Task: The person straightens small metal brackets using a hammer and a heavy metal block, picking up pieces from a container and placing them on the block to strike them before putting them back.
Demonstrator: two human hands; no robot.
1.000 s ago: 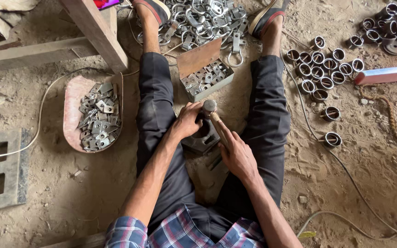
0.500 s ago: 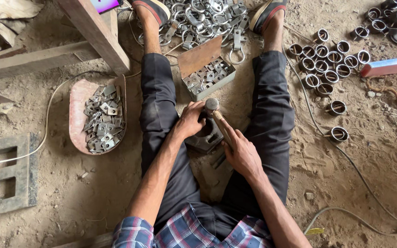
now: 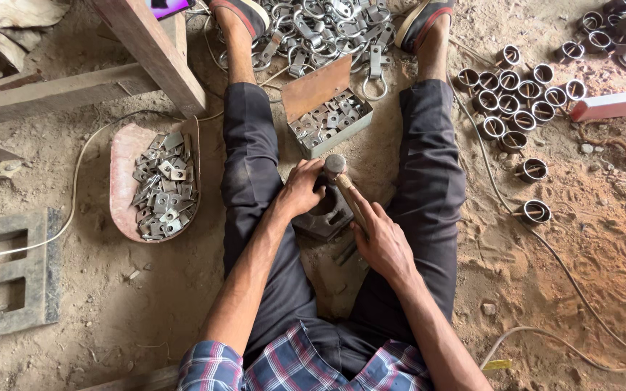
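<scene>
Sitting on the dirt floor (image 3: 146,304), legs spread, working between the knees. Gripping a wooden-handled hammer (image 3: 347,190) in the right hand (image 3: 384,242), fingers wrapped tight around the handle, steel head poised just above a dark metal block (image 3: 324,217). Steadying something on that block with the left hand (image 3: 300,190), fingers curled together – whatever small part is pinched there being hidden under the fingertips. Resting close to an open metal box (image 3: 325,108) of small plates, just beyond the block; a curved tray (image 3: 121,181) of similar square plates lying beside the left leg, a heap of ring clamps (image 3: 320,29) between the feet, short rings (image 3: 516,90) scattered to the right. Risking a struck finger – left fingertips sitting right beside the hammer head. Risking too a glancing blow, sending the part skidding into the dirt.
</scene>
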